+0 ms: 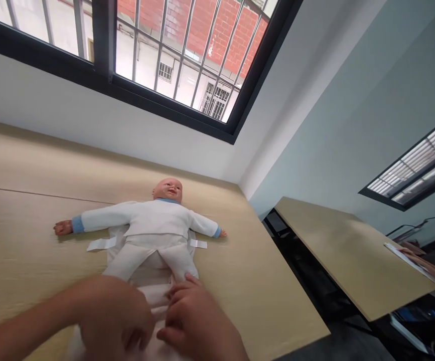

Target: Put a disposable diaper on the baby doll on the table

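A baby doll (159,219) lies face up on the table, arms spread, in white clothes with blue cuffs and collar. Beneath its hips is an unfastened diaper, its white tape tabs (102,244) out at both sides. The diaper's front part (156,297) stretches from between the doll's legs toward me. My left hand (114,316), blurred, is curled over its left edge by the doll's leg; what its fingers hold is hidden. My right hand (198,316) has bent fingers closed at the diaper's right edge, one finger touching the doll's other leg.
The wooden table (247,271) meets the wall under a barred window (187,50). Across a gap to the right stands a second table (337,240), where another person's arms (428,268) rest near a white sheet.
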A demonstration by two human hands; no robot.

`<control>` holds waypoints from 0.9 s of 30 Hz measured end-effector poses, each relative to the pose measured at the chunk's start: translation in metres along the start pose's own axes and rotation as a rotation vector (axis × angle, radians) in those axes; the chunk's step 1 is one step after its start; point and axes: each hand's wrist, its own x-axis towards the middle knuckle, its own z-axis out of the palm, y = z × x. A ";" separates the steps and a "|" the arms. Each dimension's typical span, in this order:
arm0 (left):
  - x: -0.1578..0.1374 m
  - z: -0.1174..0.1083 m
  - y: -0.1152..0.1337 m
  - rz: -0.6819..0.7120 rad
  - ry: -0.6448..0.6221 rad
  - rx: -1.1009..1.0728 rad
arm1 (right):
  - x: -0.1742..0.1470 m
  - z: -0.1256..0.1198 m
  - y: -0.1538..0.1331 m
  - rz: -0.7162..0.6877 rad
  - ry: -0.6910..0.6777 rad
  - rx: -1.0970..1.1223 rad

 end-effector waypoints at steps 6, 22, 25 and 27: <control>-0.015 -0.031 0.006 -0.161 -0.085 0.028 | -0.026 0.003 -0.006 0.221 0.040 -0.093; -0.059 0.093 0.091 -0.536 0.211 0.029 | -0.030 0.023 -0.030 0.404 0.056 -0.254; -0.057 0.118 0.095 -0.568 0.296 -0.008 | -0.030 0.028 -0.038 0.330 0.121 -0.226; -0.054 0.135 0.090 -0.548 0.399 -0.046 | -0.029 0.033 -0.046 0.224 0.165 -0.178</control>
